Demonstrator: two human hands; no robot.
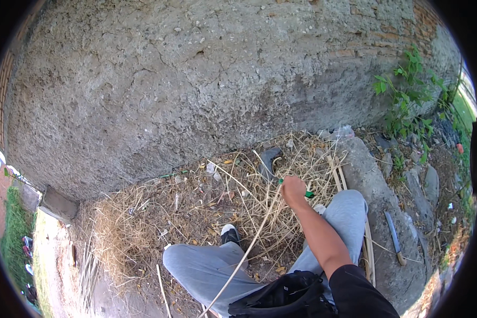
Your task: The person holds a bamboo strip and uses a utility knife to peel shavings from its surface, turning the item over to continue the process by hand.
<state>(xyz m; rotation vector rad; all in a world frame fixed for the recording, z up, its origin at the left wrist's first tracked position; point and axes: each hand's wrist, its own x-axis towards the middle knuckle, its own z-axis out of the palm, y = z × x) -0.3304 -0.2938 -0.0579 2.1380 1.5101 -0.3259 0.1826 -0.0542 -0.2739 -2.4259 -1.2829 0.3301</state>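
My right hand (293, 190) is closed in a fist above the straw-covered ground. Green shows on both sides of it, like a green handle (309, 195) passing through the grip; what tool it belongs to is hidden. A long pale strip (244, 258), like split cane or bamboo, slants from beside this fist past my knees to the lower edge. Whether the fist also grips the strip, I cannot tell. My left hand is out of the picture. Thin pale shavings (273, 217) lie in a tangle under and around the right hand.
A rough grey wall (196, 95) rises in front. To the right, a knife (393, 233) lies on a long stone ledge (363, 164), with pale strips (336, 172) along its near side. More shavings (119, 233) heap at left. A dark stone (270, 159) and a leafy plant (408, 95) stand near the wall.
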